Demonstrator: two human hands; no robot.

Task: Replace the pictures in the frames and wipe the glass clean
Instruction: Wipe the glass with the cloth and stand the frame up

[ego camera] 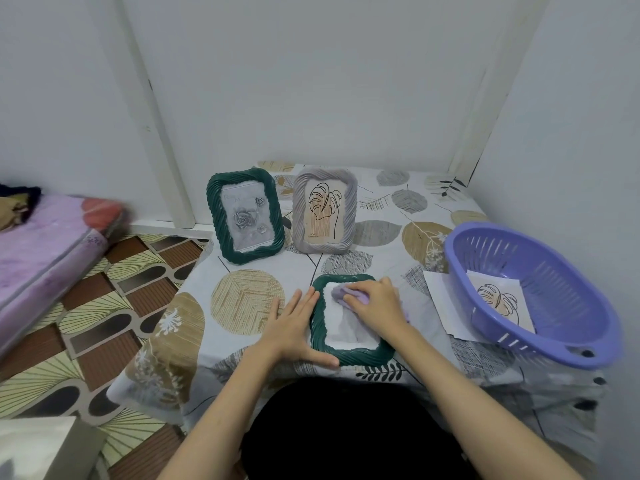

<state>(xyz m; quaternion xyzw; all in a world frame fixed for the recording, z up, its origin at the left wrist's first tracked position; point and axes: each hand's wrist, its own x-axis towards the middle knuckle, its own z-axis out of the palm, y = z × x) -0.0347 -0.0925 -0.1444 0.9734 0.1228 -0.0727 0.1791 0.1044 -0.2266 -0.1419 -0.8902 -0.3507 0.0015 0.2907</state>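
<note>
The right hand curls over a soft lilac cloth, pressing it on the glass of a dark green, rope-ribbed frame lying flat on the leaf-print desk. The left hand, fingers straight, braces the frame's left edge. Beyond both hands stand a matching green frame and a grey one; right of the right hand sits a slotted purple plastic basket.

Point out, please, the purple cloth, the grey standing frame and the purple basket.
purple cloth (341,293): head view, bunched part beside the fingers.
grey standing frame (349,211): head view, right border.
purple basket (554,271): head view, slotted inner wall.
</note>
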